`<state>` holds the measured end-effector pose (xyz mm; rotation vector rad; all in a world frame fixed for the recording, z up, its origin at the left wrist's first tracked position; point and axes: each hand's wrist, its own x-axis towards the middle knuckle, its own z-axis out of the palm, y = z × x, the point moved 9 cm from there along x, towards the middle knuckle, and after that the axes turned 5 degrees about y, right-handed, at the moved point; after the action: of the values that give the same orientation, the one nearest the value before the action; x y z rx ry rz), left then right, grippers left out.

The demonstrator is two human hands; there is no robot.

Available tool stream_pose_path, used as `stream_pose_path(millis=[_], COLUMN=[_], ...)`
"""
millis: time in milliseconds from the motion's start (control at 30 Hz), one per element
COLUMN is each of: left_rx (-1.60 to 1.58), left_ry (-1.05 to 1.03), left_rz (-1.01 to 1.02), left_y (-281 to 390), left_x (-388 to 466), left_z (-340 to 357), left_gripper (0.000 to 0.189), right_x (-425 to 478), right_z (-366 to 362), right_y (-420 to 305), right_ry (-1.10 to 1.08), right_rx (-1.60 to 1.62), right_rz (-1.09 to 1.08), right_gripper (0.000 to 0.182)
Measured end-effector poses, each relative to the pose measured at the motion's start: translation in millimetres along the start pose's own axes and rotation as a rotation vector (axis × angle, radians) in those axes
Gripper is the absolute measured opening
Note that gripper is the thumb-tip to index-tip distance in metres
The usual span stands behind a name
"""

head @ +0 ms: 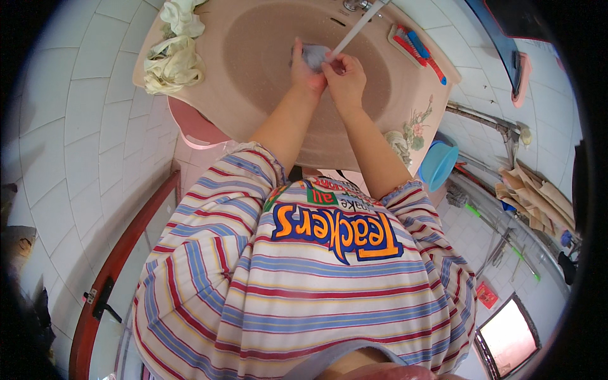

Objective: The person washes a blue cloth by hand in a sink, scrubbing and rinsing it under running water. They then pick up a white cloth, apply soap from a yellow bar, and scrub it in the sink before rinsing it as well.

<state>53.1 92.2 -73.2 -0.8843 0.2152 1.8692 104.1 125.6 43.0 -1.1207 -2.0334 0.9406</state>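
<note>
A wet grey cloth (315,58) lies over my left hand (304,75), whose thumb stands up along the cloth's near side. My right hand (346,78) is close beside it, with fingertips pinched at the cloth's right edge. A white stream of water (357,29) comes down at a slant from the upper right onto the cloth. Both hands are above the bowl of a pink washbasin (256,90). Part of the metal tap (356,4) shows at the top edge. The fingers of my left hand are mostly hidden by the cloth.
Crumpled cream cloths (175,66) rest on the basin's left ledge. A red-and-blue scrub brush (415,47) lies on the right ledge, and another bunched cloth (398,146) sits at the right front. Below are a pink tub (197,126) and a blue basin (439,164).
</note>
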Motion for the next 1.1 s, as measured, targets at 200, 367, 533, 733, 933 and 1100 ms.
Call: stream_pose_path(millis=[200,367,533,733,933,1100], left_rx=[0.010,-0.007,-0.073,-0.017,-0.031,-0.054], left_ry=[-0.129,-0.137,-0.008,-0.022,-0.117,-0.119], left_rz=[-0.078,0.100,-0.034,0.039,-0.055,-0.021], left_y=[-4,6,-7,-1,-7,-2], left_x=[15,12,10,16,21,29], left_z=[-3,-6,-15,-18,-10,-13], left_gripper=[0.045,0.045,0.053,0.057,0.063,0.045], right_x=[-5,-6,-5,-2,0,2], right_z=[-4,-4,-6,0,5,10], right_y=[7,7,15,21,32,28], right_ry=[0.046,0.017,0.008,-0.001,0.009,-0.027], right_rx=[0.020,0.005,0.025,0.031,0.093,0.116], right_rz=[-0.021,0.003,0.059,0.063,0.122,0.088], right_gripper=[0.016,0.011,0.011,0.012,0.015,0.015])
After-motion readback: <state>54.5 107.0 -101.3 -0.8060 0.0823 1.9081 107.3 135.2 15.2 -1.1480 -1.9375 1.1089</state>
